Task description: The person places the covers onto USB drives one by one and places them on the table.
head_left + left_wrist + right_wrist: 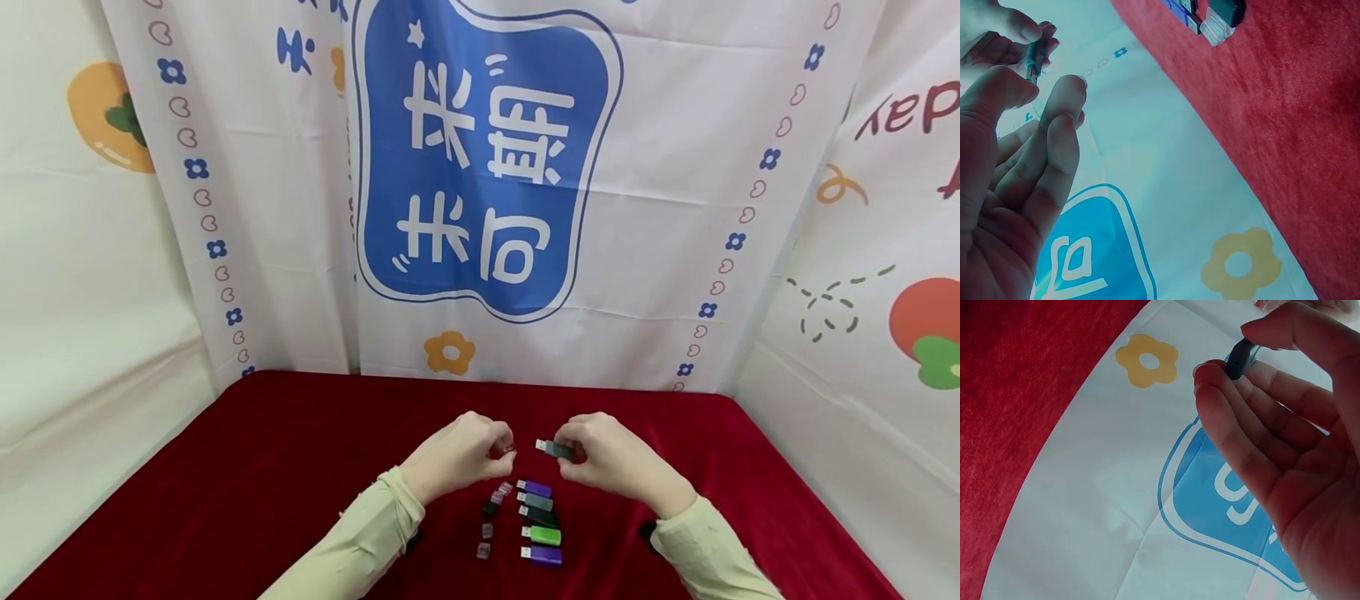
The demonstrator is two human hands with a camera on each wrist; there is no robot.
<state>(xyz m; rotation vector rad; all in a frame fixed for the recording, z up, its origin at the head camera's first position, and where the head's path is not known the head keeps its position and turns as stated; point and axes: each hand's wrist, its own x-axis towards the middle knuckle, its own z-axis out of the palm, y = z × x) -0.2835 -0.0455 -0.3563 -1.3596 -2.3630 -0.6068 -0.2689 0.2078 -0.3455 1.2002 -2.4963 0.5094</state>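
My right hand (611,458) pinches a grey USB flash drive (553,449) between thumb and fingers, its metal plug pointing left toward the other hand. In the right wrist view the dark end of the flash drive (1241,359) shows at the fingertips. Across a small gap, my left hand (461,454) has its thumb and index finger curled together at what looks like a small clear cap, mostly hidden by the fingertips. In the left wrist view the left hand (1019,169) is close to the drive's plug, and the cap cannot be made out.
Below the hands lies a column of flash drives: purple (536,489), grey (537,502), black (542,517), green (543,536) and another purple one (543,556). To their left are several small clear caps (483,551) and a black cap (491,507). Red cloth (300,467) covers the table.
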